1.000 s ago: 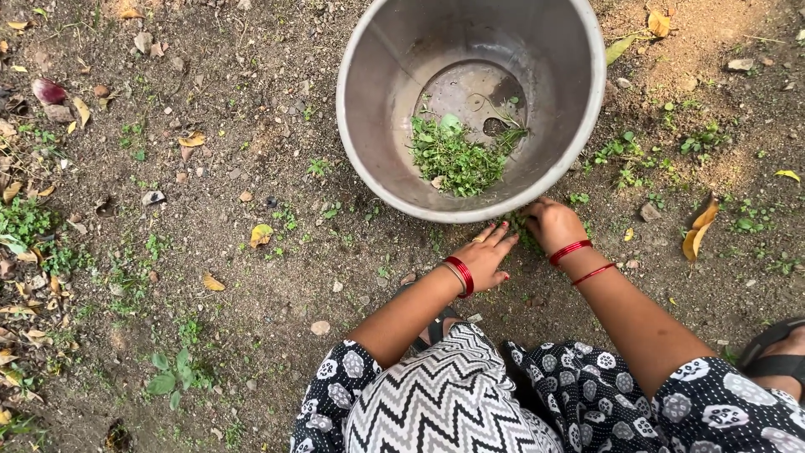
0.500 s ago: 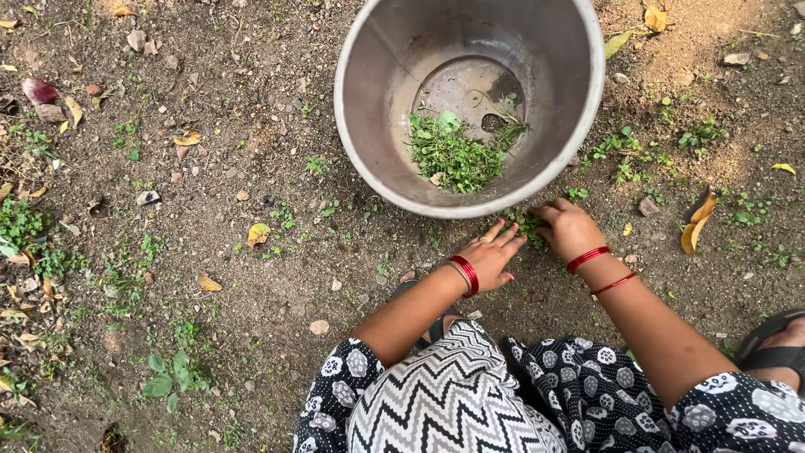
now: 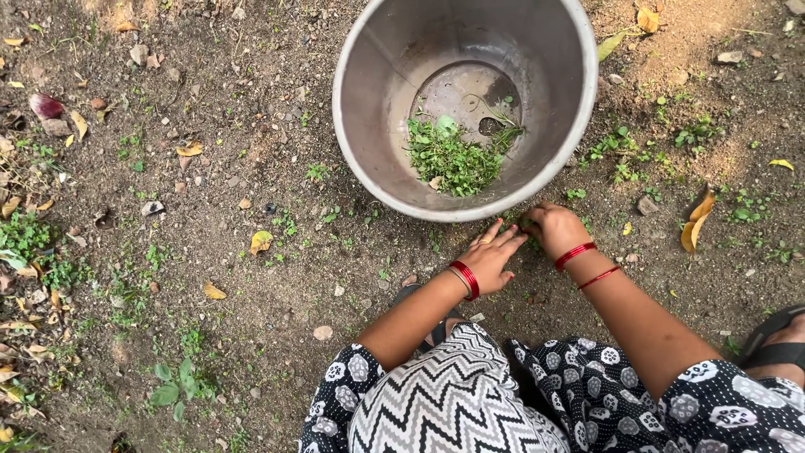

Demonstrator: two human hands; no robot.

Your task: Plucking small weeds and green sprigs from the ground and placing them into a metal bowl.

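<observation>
Weeds between hands (beside pail)

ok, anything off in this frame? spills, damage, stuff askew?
Nothing stands out. The metal bucket sits on the soil, a pile of picked greens inside. Left hand and right hand are at ground level beside its rim. Scattered dry leaves suit outdoor ground.

no packages, labels, signs or screens in view.
</observation>
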